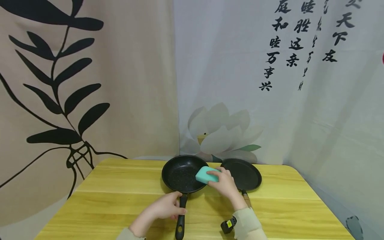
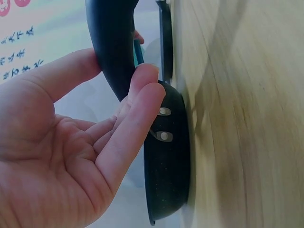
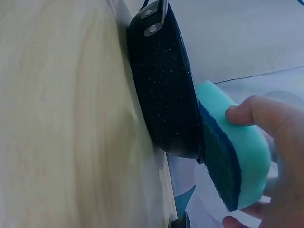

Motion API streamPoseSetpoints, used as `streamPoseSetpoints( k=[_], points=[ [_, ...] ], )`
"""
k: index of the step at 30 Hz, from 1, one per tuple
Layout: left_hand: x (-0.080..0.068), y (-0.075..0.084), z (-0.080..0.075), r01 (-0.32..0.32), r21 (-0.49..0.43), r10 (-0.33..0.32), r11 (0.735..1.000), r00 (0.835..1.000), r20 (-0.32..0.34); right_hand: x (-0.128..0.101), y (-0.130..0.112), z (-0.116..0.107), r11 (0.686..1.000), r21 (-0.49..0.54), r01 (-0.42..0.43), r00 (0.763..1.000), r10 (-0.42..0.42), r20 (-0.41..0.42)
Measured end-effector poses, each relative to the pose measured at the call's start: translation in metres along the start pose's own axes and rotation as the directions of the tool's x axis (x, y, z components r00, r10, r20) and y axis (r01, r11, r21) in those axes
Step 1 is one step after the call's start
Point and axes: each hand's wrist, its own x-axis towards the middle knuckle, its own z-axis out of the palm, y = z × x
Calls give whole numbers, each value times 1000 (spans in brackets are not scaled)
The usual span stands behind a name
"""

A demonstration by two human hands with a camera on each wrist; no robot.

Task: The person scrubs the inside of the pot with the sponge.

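Observation:
A black speckled frying pan (image 1: pixel 183 173) sits on the yellow wooden table (image 1: pixel 120 200), its black handle (image 1: pixel 181 216) pointing toward me. My left hand (image 1: pixel 169 207) holds that handle; in the left wrist view the handle (image 2: pixel 111 47) runs between the thumb and the nearly straight fingers (image 2: pixel 142 99) of the left hand (image 2: pixel 114 80). My right hand (image 1: pixel 223 182) grips a teal sponge (image 1: pixel 205 175) at the pan's right rim. In the right wrist view the sponge (image 3: pixel 237 156) shows its dark scouring face turned to the pan (image 3: pixel 164 95), with the right hand (image 3: pixel 259 166) pinching it.
A second, flat black pan (image 1: pixel 244 175) with a wooden handle (image 1: pixel 246 199) lies just right of the first, behind my right hand. Printed fabric backdrops hang close behind the table. Bare tabletop (image 1: pixel 300 206) extends to the left and right of the pans.

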Motion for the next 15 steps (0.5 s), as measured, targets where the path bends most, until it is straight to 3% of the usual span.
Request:
streamPoseSetpoints(
  k=[15],
  points=[
    [1, -2, -2, -2, -23, 2, 1000, 1000, 5, 2, -2, -1, 999, -20, 39, 999, -39, -4]
  ],
)
